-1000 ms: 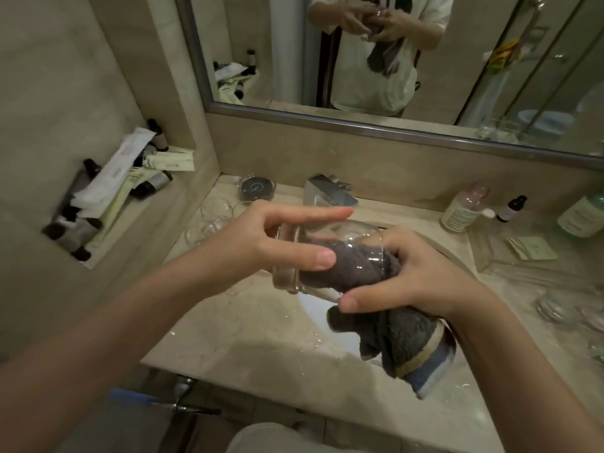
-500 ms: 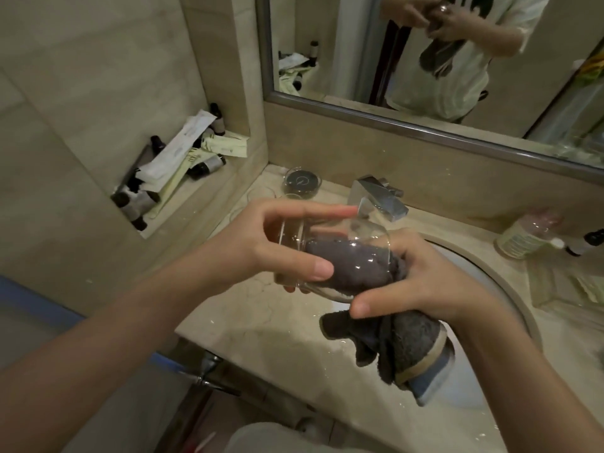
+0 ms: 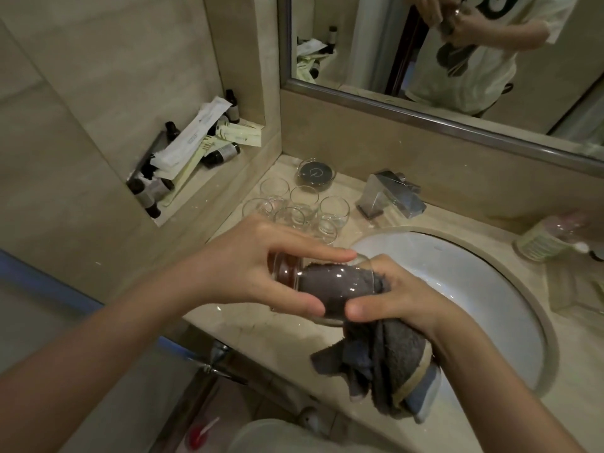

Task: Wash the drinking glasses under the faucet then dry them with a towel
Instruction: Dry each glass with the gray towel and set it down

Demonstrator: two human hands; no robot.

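Bathroom sink, mid-dry: a person's left hand (image 3: 261, 273) grips a drinking glass (image 3: 313, 289) sideways at frame centre, thumb and fingers closed round its base end, while the right hand (image 3: 402, 299) pinches a grey towel (image 3: 385, 364) stuffed into the glass mouth, the rest hanging towards lower right. Vs a sec ago the grip & towel look unchanged; what shifted is the view, swung left & down, so five more glasses (image 3: 295, 209) now show upright in a cluster on the counter (image 3: 261, 328) just above the hands, left of the faucet (image 3: 390, 197). The held glass sits over the counter edge, beside the basin (image 3: 474, 276). Faucet appears off. Likely reading: inside wipe ongoing w/ this one, then it joins the cluster; can't tell which of those are already dried
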